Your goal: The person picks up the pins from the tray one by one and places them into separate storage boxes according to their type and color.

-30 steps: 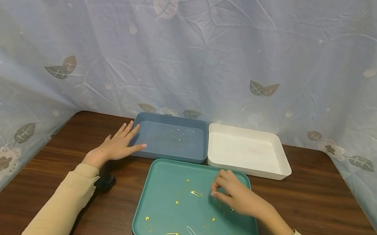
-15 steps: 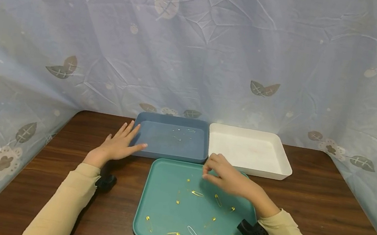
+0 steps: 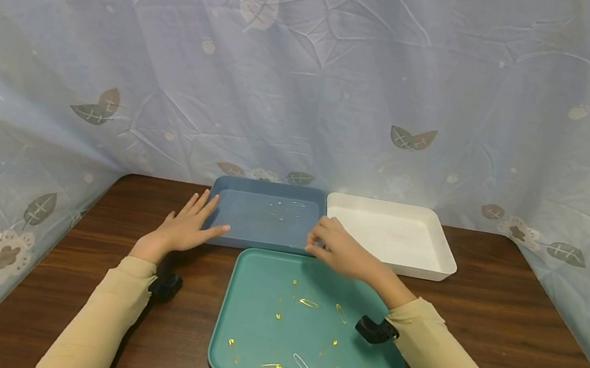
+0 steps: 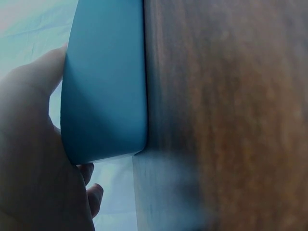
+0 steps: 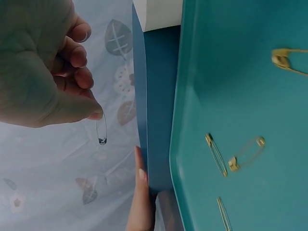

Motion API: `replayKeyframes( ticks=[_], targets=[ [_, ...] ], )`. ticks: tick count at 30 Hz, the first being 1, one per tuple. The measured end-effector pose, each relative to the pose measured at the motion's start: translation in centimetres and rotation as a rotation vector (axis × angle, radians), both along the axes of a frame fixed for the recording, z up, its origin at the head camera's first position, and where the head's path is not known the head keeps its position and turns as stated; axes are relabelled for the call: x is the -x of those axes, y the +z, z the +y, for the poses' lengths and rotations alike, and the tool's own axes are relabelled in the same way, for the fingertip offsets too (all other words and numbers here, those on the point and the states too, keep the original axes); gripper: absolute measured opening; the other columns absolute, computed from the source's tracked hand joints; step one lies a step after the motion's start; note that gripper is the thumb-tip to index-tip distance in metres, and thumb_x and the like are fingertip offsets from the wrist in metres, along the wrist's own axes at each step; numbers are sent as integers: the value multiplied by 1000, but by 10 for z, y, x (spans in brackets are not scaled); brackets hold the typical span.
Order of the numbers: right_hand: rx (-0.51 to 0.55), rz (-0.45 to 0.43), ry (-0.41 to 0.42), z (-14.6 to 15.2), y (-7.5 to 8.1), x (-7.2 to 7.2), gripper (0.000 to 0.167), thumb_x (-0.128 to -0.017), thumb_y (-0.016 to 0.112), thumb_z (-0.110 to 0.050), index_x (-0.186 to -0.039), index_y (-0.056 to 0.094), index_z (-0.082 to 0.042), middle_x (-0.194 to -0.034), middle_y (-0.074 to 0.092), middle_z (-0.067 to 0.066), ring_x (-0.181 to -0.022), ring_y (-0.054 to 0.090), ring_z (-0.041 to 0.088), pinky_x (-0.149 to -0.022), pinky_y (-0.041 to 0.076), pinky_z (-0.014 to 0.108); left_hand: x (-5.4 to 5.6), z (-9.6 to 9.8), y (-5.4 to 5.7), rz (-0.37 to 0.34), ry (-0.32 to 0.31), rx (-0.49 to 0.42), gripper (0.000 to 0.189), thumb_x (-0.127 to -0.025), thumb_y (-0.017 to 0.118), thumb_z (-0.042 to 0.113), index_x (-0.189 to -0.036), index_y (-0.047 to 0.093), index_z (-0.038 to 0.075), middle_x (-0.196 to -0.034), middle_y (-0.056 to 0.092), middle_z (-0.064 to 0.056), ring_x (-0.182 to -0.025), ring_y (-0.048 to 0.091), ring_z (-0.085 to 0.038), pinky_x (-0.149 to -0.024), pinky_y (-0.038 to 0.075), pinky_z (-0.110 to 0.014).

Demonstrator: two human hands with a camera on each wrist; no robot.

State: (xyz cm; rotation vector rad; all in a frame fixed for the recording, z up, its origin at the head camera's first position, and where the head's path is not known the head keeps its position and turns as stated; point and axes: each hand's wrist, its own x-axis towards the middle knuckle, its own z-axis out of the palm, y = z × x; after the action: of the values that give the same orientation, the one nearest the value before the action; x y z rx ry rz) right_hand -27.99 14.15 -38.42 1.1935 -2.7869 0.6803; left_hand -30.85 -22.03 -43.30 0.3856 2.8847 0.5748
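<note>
Between thumb and forefinger my right hand point(image 3: 339, 248) pinches a silver safety pin point(image 5: 101, 132), which hangs down from the fingertips in the right wrist view. In the head view that hand is over the front right corner of the blue tray point(image 3: 244, 214). Fingers spread, my left hand point(image 3: 182, 227) rests on the left rim of the blue tray. Several small silver pins point(image 3: 278, 218) lie in the blue tray. On the green tray point(image 3: 250, 330) are several gold safety pins point(image 3: 309, 303) and a silver safety pin point(image 3: 302, 365) near its front edge.
A white tray point(image 3: 390, 233) stands right of the blue one, both behind the green tray on the dark wooden table point(image 3: 481, 314). A patterned light-blue cloth point(image 3: 310, 84) hangs behind the table and along its sides.
My right hand has lifted the silver safety pin off the green tray and moved left and away from me, to the blue tray's edge. My left hand has stayed put.
</note>
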Motion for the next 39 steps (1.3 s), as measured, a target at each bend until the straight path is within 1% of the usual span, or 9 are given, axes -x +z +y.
replayKeyframes(
  ticks=[6,11,19,24,30,39],
  targets=[
    [-16,37,-26,-7,1,18,7,-93,65,-14,-90,62,-8,-91,53,8,-84,40,19,-78,35,33,0,0,1,0,-2,-4,93,-91,37,73,-158,-3,23,-165,-10,-13,-151,-7,-40,-106,4,-79],
    [-33,55,-47,-10,2,33,9,-93,66,-14,-90,64,-5,-91,54,9,-84,42,20,-79,36,35,-1,0,1,-10,-1,-16,93,-91,38,73,-158,-3,23,-165,-12,-11,-151,-8,-39,-106,4,-79],
    [-61,94,-103,-13,-3,54,9,-92,66,-12,-88,65,-4,-93,57,12,-86,48,24,-83,41,41,-1,-1,0,-16,-3,-26,93,-92,39,72,-158,-2,22,-164,-14,-10,-151,-8,-39,-106,4,-79],
    [-98,110,-143,-14,-7,64,10,-92,65,-12,-87,65,-4,-94,59,13,-88,50,26,-85,41,42,-1,-2,0,-13,-2,-27,93,-91,39,72,-158,-3,22,-165,-12,-11,-151,-8,-39,-106,5,-79],
    [-130,94,-190,-16,-11,72,9,-93,64,-11,-88,66,-4,-94,59,12,-88,49,25,-86,42,42,0,-2,-1,-8,-2,-25,93,-91,39,73,-158,-2,22,-165,-12,-10,-152,-7,-39,-106,5,-79],
    [-142,105,-211,-20,-16,81,9,-93,64,-12,-87,68,-5,-95,60,11,-89,50,25,-87,41,41,2,-2,-4,4,-2,-26,94,-91,38,73,-158,-2,22,-164,-14,-9,-152,-8,-38,-106,6,-79]
  ],
)
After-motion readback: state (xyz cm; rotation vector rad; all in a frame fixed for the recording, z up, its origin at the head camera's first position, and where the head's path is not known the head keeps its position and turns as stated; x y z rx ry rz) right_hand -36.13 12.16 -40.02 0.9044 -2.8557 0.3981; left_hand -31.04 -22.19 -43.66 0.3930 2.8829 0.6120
